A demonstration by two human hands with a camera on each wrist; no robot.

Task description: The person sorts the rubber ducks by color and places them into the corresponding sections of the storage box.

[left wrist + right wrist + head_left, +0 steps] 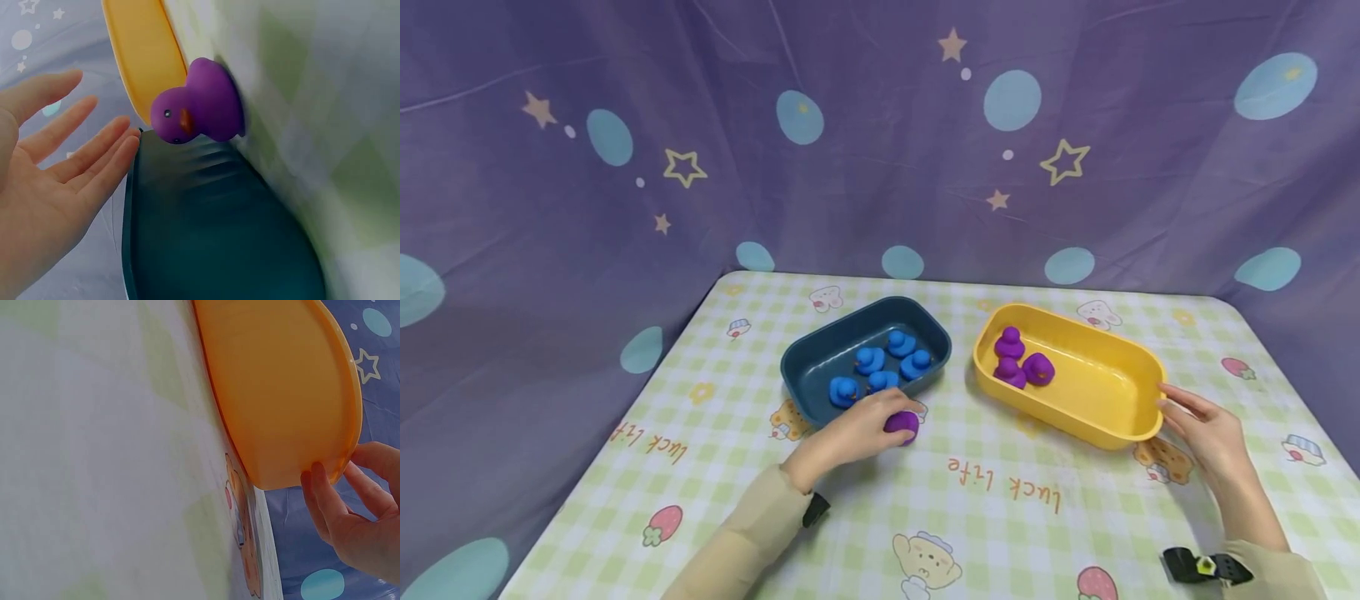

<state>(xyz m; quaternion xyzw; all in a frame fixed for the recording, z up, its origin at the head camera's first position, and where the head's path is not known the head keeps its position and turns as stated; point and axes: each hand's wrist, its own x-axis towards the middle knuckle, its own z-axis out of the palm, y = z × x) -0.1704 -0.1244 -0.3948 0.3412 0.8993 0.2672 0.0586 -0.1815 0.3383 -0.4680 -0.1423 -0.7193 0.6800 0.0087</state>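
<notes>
My left hand [874, 427] hovers over a purple rubber duck [203, 103] on the cloth, just in front of the dark teal tray [808, 354]. The left wrist view shows its fingers spread and apart from the duck, which stands upright. In the head view the hand partly covers that duck. My right hand [1212, 433] touches the right end of the yellow tray [1112, 387]; its fingertips [319, 472] rest against the outer wall near the rim. Several blue rubber ducks [870, 360] sit in the teal tray. Three purple ducks [1039, 368] are grouped at the yellow tray's left end.
A green-and-white checked cloth [1000, 533] with printed cartoons covers the table. Behind and beside it hangs a purple curtain [880, 167] with stars and ovals. The two trays stand side by side with a narrow gap between them.
</notes>
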